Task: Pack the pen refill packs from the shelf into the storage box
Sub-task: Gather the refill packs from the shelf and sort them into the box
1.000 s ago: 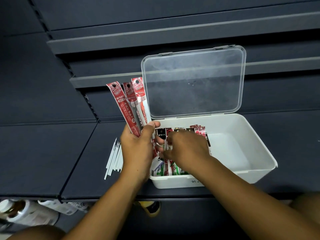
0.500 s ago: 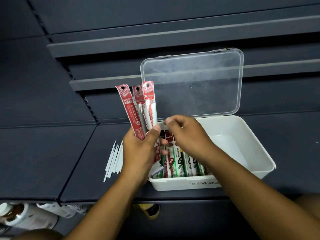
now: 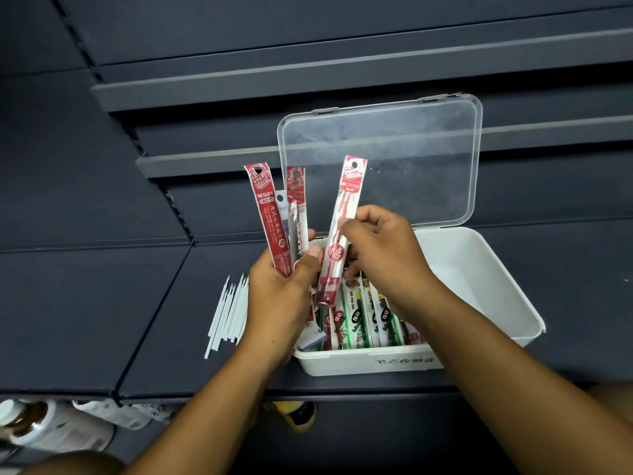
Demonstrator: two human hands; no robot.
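Dark matte shelving fills the frame, w/ pale metal edge strips running across the upper half; a white storage box (image 3: 479,269) sits on the shelf (image 3: 102,303) at centre right, its clear hinged lid (image 3: 376,159) standing open. Left hand (image 3: 284,296), centre frame, is closed round a fan of pen refill packs (image 3: 274,221), long flat red-and-white sleeves, glossy film, upright. Right hand (image 3: 383,255) pinches a single red pack (image 3: 339,241) at mid-length btwn thumb and fingers, tilted, lower end over the box's left side. More packs (image 3: 359,317), green- and red-printed, lie side by side in the box's left half; right half looks bare. Loose white refill sticks (image 3: 229,310) lie on the shelf, just left of the box.

Step in hand, prob.: laying the single pack in. Best done flat and parallel to the row already there, end first along the box's length. The film looks slippery and the sleeves thin and bendy, so a mid-length pinch should keep the pack from flexing or sliding out.
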